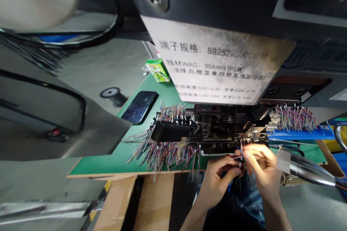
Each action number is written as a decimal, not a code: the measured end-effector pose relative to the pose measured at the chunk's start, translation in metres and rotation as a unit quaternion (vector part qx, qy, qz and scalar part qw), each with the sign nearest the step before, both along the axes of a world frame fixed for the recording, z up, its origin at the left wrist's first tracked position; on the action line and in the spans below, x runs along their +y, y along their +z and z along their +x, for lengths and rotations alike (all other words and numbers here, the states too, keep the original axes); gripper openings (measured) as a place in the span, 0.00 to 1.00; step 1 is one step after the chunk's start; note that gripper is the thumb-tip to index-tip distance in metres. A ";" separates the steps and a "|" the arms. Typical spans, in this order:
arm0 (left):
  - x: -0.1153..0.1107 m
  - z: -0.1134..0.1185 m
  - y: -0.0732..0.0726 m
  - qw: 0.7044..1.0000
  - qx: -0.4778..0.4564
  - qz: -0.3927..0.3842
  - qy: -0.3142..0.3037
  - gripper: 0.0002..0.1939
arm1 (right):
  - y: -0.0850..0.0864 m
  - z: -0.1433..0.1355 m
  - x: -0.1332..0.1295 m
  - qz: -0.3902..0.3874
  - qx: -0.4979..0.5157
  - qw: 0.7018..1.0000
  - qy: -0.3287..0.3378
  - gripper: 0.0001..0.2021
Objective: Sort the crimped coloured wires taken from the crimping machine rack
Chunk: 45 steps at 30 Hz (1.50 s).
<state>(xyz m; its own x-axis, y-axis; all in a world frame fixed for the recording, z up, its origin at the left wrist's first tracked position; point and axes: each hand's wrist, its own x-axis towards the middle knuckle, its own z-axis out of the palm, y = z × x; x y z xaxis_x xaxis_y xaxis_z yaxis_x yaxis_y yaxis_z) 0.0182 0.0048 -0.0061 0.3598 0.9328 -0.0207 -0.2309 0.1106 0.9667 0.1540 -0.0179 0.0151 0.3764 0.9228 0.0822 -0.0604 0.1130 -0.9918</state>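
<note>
Between my two hands is a small bundle of thin coloured wires, its ends fanned out just in front of the crimping machine. My left hand pinches the bundle from below, where a white band shows near the fingers. The fingertips of my right hand close on the wire ends at the upper side. Both hands are in front of the lit working point of the machine, apart from it as far as I can see. The exact grip of single wires is too small to tell.
Many coloured wire bundles lie left of the machine on the green table; more wires lie on a blue tray at right. A black phone, a green box and a metal lamp are nearby. A wire spool stands beyond.
</note>
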 end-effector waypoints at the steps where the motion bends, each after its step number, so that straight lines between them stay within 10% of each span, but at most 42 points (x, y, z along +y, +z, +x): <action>1: 0.000 0.000 0.000 1.000 0.006 0.002 0.001 0.13 | 0.000 0.000 0.000 -0.002 -0.001 1.000 0.001 0.02; 45: 0.000 0.002 0.000 1.000 0.010 0.019 0.017 0.16 | 0.000 0.000 0.004 -0.006 -0.068 0.998 -0.012 0.05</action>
<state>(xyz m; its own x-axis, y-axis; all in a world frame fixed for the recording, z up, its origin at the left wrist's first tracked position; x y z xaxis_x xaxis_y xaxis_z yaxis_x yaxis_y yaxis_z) 0.0203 0.0050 -0.0061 0.3270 0.9450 0.0086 -0.2150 0.0655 0.9744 0.1544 -0.0143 0.0154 0.3856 0.9146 0.1221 0.0771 0.0999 -0.9920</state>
